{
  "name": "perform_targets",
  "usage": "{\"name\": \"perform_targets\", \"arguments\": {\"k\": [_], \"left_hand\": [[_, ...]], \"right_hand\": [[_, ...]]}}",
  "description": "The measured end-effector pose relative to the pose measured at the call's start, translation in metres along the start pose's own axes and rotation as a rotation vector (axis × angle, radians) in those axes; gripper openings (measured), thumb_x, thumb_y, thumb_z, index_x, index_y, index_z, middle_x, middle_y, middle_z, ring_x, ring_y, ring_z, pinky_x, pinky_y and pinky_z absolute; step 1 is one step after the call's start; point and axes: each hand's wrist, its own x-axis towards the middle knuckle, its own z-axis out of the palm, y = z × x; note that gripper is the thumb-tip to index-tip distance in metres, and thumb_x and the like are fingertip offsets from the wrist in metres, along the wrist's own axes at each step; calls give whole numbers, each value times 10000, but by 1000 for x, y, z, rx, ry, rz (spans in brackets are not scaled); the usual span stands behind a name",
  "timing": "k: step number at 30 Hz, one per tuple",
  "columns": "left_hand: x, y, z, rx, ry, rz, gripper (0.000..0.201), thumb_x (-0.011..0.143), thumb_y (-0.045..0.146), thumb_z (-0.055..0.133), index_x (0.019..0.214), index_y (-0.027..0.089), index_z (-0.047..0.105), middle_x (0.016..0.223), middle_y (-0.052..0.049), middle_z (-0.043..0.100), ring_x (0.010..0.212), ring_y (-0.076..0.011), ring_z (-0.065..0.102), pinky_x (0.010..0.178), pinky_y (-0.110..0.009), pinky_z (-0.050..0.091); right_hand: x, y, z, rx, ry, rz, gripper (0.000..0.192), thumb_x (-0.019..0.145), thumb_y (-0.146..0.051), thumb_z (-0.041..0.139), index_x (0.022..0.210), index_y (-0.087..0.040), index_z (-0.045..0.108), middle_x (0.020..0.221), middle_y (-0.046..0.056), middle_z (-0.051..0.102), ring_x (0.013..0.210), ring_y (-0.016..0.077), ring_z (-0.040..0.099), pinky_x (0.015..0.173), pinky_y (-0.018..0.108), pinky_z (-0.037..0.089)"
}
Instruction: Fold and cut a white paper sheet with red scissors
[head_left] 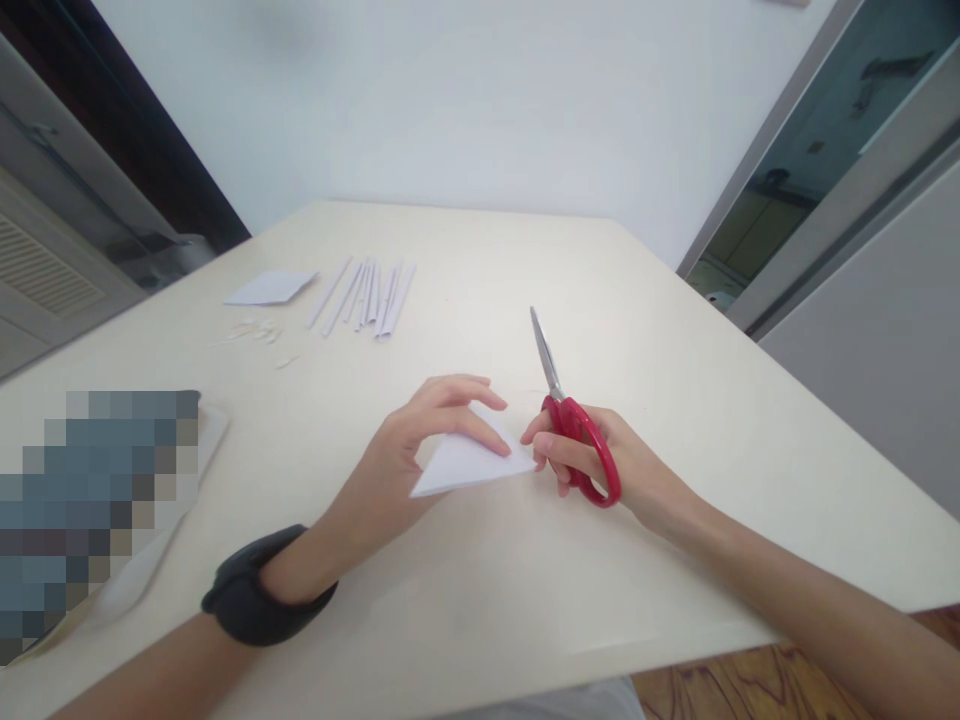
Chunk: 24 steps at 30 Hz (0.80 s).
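A folded white paper (469, 462), roughly triangular, is held just above the table near its front edge. My left hand (427, 440) grips it with fingers over the top; the thumb is hidden beneath. At the paper's right corner, the fingertips of my right hand (581, 455) touch or nearly touch it. Hooked in that same hand is a pair of scissors (574, 440) with red handles, its metal blades together and pointing away from me. A black band (262, 590) sits around my left wrist.
Several rolled paper strips (367, 295) lie at the back left of the white table (510, 280). Beside them are a folded white sheet (271, 287) and small paper scraps (259, 330). A pixelated item (97, 490) is at the left edge. Behind the table stands a wall (480, 110).
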Motion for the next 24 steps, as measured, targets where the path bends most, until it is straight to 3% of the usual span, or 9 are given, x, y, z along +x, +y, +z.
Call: {"name": "perform_targets", "arguments": {"k": [4,11,14,19,21,24], "left_hand": [[2,-9,-2,-12,70,37,245,750,488,649,735,262,741,1204,-73,552,1277,-319,354,1041,-404,343],[0,0,2,96,109,7,204,772,433,638,705,271,744,1279,-47,501,1227,-314,368,1015,-411,338],[0,5,2,-41,115,-78,193,740,436,676,781,256,734,1308,-56,495,1226,-329,401,1010,-411,345],[2,12,2,-421,168,-366,416,814,363,620,1212,268,547,1357,-58,503,1157,-268,524,846,-302,473],[3,16,2,-468,200,-456,363,869,382,537,1212,262,548,1290,-44,573,1094,-244,576,824,-289,485],[5,22,3,-622,108,-524,398,920,460,391,1188,236,583,1097,-52,684,978,-249,641,800,-333,512]], "right_hand": [[-1,-1,-2,67,-57,21,120,833,-286,604,835,-168,624,690,-19,565,542,94,494,503,219,434],[-3,-3,1,87,-105,52,79,794,-241,631,817,-178,590,682,-18,580,541,97,497,516,223,444],[-3,-2,1,86,-97,50,80,786,-235,634,804,-184,574,662,-26,568,539,101,505,513,225,442],[-2,-2,2,76,-77,32,113,784,-260,639,772,-185,554,650,-28,557,544,105,502,512,230,446],[-3,-2,2,59,-76,36,114,786,-265,635,773,-186,554,656,-25,562,543,106,507,512,232,444],[-3,-2,2,35,-71,44,80,786,-241,622,793,-188,562,677,-19,573,548,108,521,511,230,441]]}}
